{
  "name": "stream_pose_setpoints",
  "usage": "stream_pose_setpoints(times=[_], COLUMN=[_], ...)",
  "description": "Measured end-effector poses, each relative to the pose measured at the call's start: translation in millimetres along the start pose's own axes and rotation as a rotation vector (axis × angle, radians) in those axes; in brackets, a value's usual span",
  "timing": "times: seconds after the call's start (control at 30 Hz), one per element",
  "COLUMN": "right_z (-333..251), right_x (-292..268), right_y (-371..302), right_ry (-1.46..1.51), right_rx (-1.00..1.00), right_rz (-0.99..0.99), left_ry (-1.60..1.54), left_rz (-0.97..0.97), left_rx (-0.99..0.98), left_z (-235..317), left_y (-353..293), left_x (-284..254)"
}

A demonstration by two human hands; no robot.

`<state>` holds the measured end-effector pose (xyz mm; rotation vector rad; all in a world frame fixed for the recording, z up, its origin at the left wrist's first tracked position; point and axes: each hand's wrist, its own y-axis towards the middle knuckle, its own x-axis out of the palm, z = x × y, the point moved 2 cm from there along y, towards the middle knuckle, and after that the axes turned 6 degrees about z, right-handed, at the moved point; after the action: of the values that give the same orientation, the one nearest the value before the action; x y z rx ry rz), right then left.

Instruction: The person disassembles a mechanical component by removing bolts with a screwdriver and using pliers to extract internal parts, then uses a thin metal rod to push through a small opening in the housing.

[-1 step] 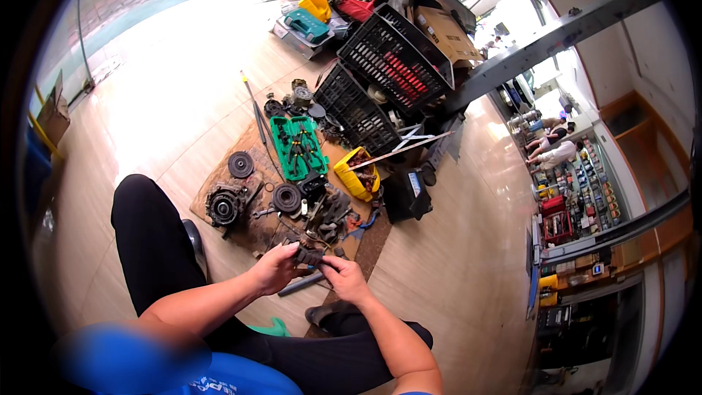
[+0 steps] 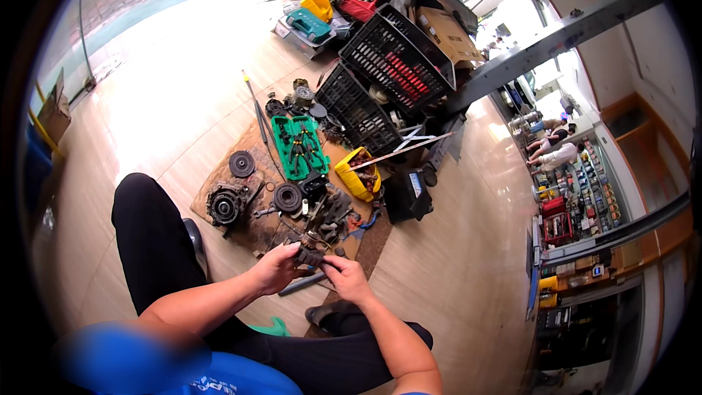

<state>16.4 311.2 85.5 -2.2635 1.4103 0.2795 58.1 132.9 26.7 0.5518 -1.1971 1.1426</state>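
Dark, greasy metal part (image 2: pixel 310 255) pinched between left hand (image 2: pixel 274 269) and right hand (image 2: pixel 346 279)

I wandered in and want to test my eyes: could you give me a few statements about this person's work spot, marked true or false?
1. Both hands, the left hand and the right hand, hold one small dark metal part. True.
2. The green tool case lies shut. False: it lies open, with tools showing inside.
3. The yellow bin sits beside the black crates. True.
4. The parts lie on a workbench. False: they lie on a brown mat on the floor.
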Motion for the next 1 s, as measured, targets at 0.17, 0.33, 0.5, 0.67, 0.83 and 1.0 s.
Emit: stream_pose_setpoints(times=[0.17, 0.33, 0.5, 0.67, 0.83, 1.0], right_z=[-2, -10, -15, -18, -17, -5], right_x=[-9, -14, -16, -18, -4, -2], right_y=[1, -2, -5, -8, -10, -9], right_ry=[0.117, 0.097, 0.087, -0.008, -0.164, -0.307], right_rx=[0.049, -0.017, -0.099, -0.096, -0.17, -0.113], right_rz=[0.03, 0.002, -0.057, -0.177, -0.232, -0.245], left_ry=[0.013, 0.05, 0.097, 0.061, -0.074, -0.184], left_rz=[-0.028, -0.013, 0.16, 0.311, 0.165, 0.116], left_rx=[-0.051, -0.004, 0.068, 0.172, 0.306, 0.228], left_z=[3, 8, 2, 7, 17, 28], left_y=[-2, -3, 3, 2, 7, 9], left_x=[3, 16, 1, 6, 8, -4])
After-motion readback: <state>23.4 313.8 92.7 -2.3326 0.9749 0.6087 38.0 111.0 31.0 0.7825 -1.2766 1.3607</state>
